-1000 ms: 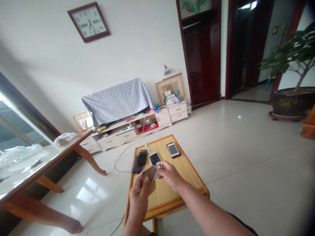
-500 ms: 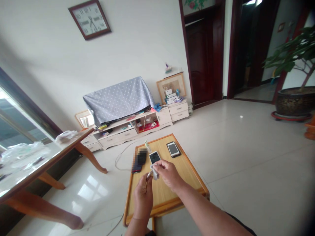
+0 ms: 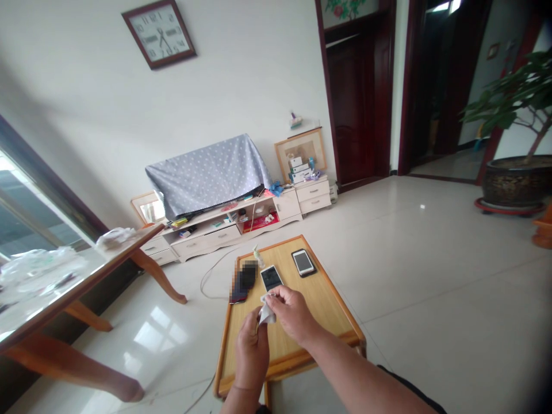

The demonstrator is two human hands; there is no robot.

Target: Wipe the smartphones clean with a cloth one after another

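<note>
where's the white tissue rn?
Head view, lower middle: the white tissue is pinched in the right hand, between it and the left hand, over the wooden table and just below the white-framed phone in the picture.

White sheet (image 3: 268, 314), matt and creased, is seen over smooth pale wood.
The sheet looks like paper or thin cloth; which of the two cannot be told. The small table (image 3: 325, 294) is made of wood, with a varnished, more orange rim. A dark, glass-like screen is set into the smooth white front of the middle phone (image 3: 271, 277), and the right-hand phone (image 3: 304, 262) is finished in a similar way. The pump bottle (image 3: 259, 256) seems to be made of translucent plastic. By the glossy tile floor (image 3: 409, 287), light is strongly reflected. Soft, matt fabric is recognised in the dotted cloth (image 3: 207, 172); thin, crumpled plastic, in the bags (image 3: 38, 267).
</note>
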